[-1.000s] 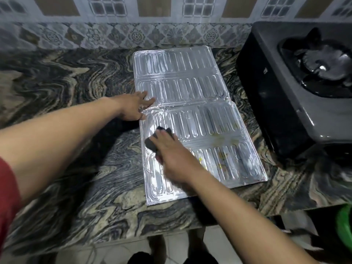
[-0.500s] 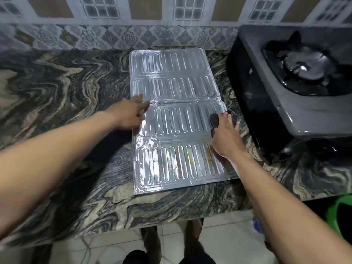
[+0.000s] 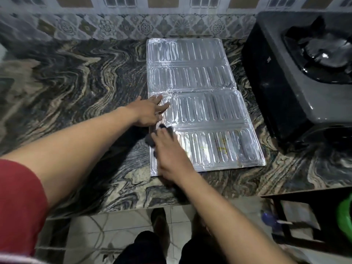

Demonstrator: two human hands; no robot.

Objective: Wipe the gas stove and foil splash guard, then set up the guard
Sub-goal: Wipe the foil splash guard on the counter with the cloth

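Note:
The ribbed silver foil splash guard lies flat and unfolded on the marbled countertop, with yellowish stains on its near panel. My left hand presses flat on the guard's left edge, fingers spread. My right hand holds a dark grey cloth against the near-left corner of the guard. The gas stove, grey-topped with a black burner, stands to the right of the guard.
A patterned tile wall runs behind the counter. The counter's front edge is close below the guard, with floor tiles and my feet beneath. A green object and a dark stand sit low at the right.
My right hand with the cloth has swept from the guard's right side, near the stove, back to its near-left corner. The left hand has stayed on the left edge.

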